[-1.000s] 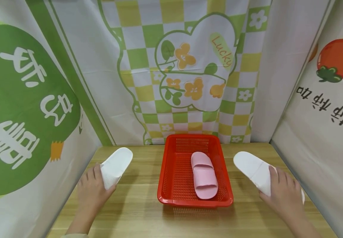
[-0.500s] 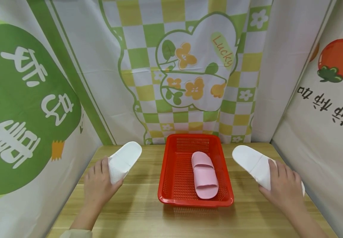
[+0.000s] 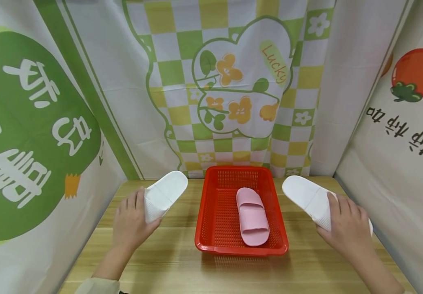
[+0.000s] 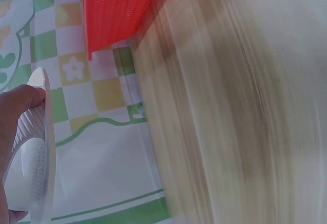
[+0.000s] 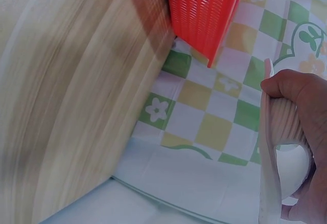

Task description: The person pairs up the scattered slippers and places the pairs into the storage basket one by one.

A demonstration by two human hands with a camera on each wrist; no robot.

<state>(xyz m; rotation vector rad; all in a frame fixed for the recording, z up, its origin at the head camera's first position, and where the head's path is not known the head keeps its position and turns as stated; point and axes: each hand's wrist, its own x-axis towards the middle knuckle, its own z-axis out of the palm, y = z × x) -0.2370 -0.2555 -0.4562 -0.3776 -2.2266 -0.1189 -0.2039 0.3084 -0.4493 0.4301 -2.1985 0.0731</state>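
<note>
My left hand (image 3: 132, 220) grips a white slide slipper (image 3: 165, 194) by its ribbed strap, left of the red basket. In the left wrist view the thumb lies over the strap edge of that slipper (image 4: 38, 147). On the other side, my right hand (image 3: 351, 224) holds a second white slide slipper (image 3: 308, 196) the same way, toe end slanting up toward the basket. The right wrist view shows this slipper (image 5: 271, 157) edge-on, raised off the table. A pink slipper (image 3: 252, 216) lies in the right half of the red basket (image 3: 200, 228).
The basket stands on a wood-grain table (image 3: 182, 269) near the back. Behind it hangs a green-and-yellow checked cloth (image 3: 229, 151). Printed cloth walls close in the left side (image 3: 31, 134) and the right side (image 3: 406, 171).
My left hand has carried its slipper to the right and upward, closer to the basket. The right hand's slipper has shifted slightly up and left. Basket and pink slipper have stayed put.
</note>
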